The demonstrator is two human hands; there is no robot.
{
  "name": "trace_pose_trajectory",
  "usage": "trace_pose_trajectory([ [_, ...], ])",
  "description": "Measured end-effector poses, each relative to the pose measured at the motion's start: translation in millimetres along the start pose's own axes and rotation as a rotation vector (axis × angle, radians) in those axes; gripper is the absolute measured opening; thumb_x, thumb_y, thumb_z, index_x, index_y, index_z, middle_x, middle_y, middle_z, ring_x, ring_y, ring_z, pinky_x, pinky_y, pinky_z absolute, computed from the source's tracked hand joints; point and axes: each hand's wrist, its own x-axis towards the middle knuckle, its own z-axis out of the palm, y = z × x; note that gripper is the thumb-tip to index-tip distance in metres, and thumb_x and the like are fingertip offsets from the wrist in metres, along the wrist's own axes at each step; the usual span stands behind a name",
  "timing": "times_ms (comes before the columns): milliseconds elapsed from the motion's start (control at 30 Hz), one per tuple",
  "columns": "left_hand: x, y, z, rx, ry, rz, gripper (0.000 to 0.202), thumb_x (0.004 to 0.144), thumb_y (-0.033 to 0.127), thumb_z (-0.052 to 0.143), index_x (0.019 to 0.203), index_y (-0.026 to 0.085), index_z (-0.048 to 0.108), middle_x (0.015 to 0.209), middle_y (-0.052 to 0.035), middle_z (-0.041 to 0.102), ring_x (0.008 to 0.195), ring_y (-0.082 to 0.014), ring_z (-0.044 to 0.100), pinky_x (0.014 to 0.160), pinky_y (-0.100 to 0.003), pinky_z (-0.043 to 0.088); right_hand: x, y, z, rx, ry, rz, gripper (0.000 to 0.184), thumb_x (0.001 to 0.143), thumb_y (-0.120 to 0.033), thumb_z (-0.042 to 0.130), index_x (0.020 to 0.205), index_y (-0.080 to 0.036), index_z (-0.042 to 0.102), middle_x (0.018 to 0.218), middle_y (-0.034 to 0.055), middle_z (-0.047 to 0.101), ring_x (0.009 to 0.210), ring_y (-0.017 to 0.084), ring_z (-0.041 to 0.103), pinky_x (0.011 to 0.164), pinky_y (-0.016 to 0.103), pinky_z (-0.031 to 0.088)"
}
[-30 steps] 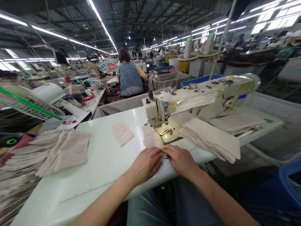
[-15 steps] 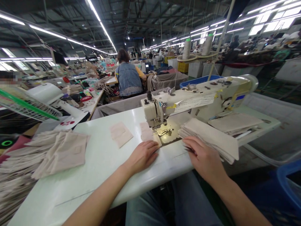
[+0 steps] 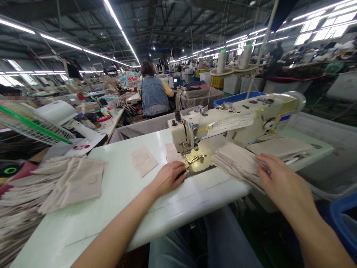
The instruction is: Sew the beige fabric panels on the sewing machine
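My left hand (image 3: 168, 178) rests on the white table (image 3: 117, 201) in front of the needle of the cream sewing machine (image 3: 231, 123). Its fingers are curled down onto the near edge of a small beige fabric piece (image 3: 171, 152). My right hand (image 3: 280, 180) lies on the right end of a stack of beige fabric pieces (image 3: 234, 160) beside the needle plate. Its fingers are bent, with a small dark thing at their tips that I cannot make out. Another small beige piece (image 3: 142, 160) lies alone to the left.
A loose pile of beige pieces (image 3: 75, 180) covers the table's left end, under a green-rimmed wire basket (image 3: 33, 128). A second flat stack (image 3: 279, 147) sits under the machine arm. A blue bin (image 3: 343, 216) stands at the lower right. A person in a denim vest (image 3: 153, 95) sits ahead, facing away.
My hands were together at the table's front edge. My right hand has swung right onto the fabric stack. My left hand has slid forward to the small piece by the needle.
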Motion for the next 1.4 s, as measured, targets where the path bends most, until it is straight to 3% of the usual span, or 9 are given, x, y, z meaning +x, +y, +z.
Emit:
trace_pose_trajectory([
  [200, 7, -10, -1.5, 0.0, 0.009, -0.014, 0.028, 0.098, 0.029, 0.05, 0.119, 0.018, 0.065, 0.123, -0.0125, 0.068, 0.116, -0.0262, 0.062, 0.102, -0.043, 0.052, 2, 5, 6, -0.033, -0.137, 0.029, 0.034, 0.096, -0.037, 0.043, 0.117, -0.021, 0.064, 0.118, 0.009, 0.071, 0.089, 0.027, 0.072, 0.061, 0.035, 0.053],
  [400, 14, -19, -3.6, 0.009, -0.007, -0.018, 0.028, 0.097, 0.028, 0.051, 0.118, 0.016, 0.066, 0.121, -0.013, 0.068, 0.117, -0.0262, 0.062, 0.103, -0.042, 0.051, 6, 3, 7, -0.044, -0.199, 0.064, 0.036, 0.096, -0.038, 0.041, 0.12, -0.021, 0.062, 0.124, 0.0096, 0.068, 0.089, 0.027, 0.071, 0.061, 0.036, 0.051],
  [633, 17, -23, -3.1, 0.027, -0.006, -0.037, 0.026, 0.097, 0.026, 0.05, 0.116, 0.017, 0.066, 0.12, -0.013, 0.069, 0.116, -0.0262, 0.062, 0.103, -0.041, 0.051, 15, 11, 11, -0.018, -0.317, 0.15, 0.046, 0.094, -0.045, 0.043, 0.124, -0.016, 0.062, 0.125, 0.0156, 0.067, 0.1, 0.032, 0.069, 0.073, 0.041, 0.054],
  [767, 18, -23, -2.7, 0.034, 0.001, -0.034, 0.026, 0.098, 0.026, 0.05, 0.116, 0.017, 0.066, 0.12, -0.0123, 0.069, 0.116, -0.0255, 0.062, 0.103, -0.04, 0.05, 24, 4, 1, -0.028, -0.294, 0.254, 0.05, 0.095, -0.047, 0.04, 0.126, -0.014, 0.062, 0.124, 0.0187, 0.067, 0.103, 0.035, 0.068, 0.08, 0.044, 0.053],
  [967, 18, -25, -1.1, 0.039, 0.03, -0.032, 0.027, 0.098, 0.028, 0.05, 0.116, 0.018, 0.066, 0.12, -0.012, 0.069, 0.115, -0.026, 0.063, 0.101, -0.041, 0.051, 40, 0, -3, -0.002, -0.412, 0.289, 0.042, 0.097, -0.041, 0.042, 0.12, -0.015, 0.066, 0.11, 0.0156, 0.073, 0.1, 0.035, 0.068, 0.084, 0.043, 0.05],
  [1200, 14, -24, 2.7, 0.004, 0.054, -0.05, 0.028, 0.098, 0.028, 0.049, 0.116, 0.017, 0.067, 0.121, -0.0131, 0.069, 0.116, -0.0259, 0.062, 0.103, -0.043, 0.051, 39, 17, 7, 0.184, -0.168, 0.194, 0.034, 0.09, -0.039, 0.047, 0.097, -0.018, 0.073, 0.103, 0.0118, 0.068, 0.088, 0.027, 0.065, 0.079, 0.038, 0.051],
  [1300, 12, -24, 5.8, -0.008, 0.061, -0.075, 0.031, 0.098, 0.028, 0.049, 0.122, 0.015, 0.065, 0.126, -0.0135, 0.067, 0.118, -0.0257, 0.061, 0.106, -0.043, 0.049, 32, 13, -6, 0.277, 0.039, 0.175, 0.031, 0.087, -0.043, 0.054, 0.092, -0.021, 0.075, 0.101, 0.0109, 0.065, 0.081, 0.025, 0.064, 0.07, 0.036, 0.052],
  [1400, 11, -23, 9.0, -0.017, 0.059, -0.097, 0.034, 0.099, 0.029, 0.049, 0.126, 0.015, 0.063, 0.13, -0.0135, 0.065, 0.12, -0.0254, 0.06, 0.108, -0.042, 0.049, 21, -7, -30, 0.321, 0.252, 0.107, 0.026, 0.09, -0.04, 0.058, 0.098, -0.023, 0.076, 0.089, 0.0093, 0.063, 0.069, 0.023, 0.06, 0.062, 0.036, 0.048],
])
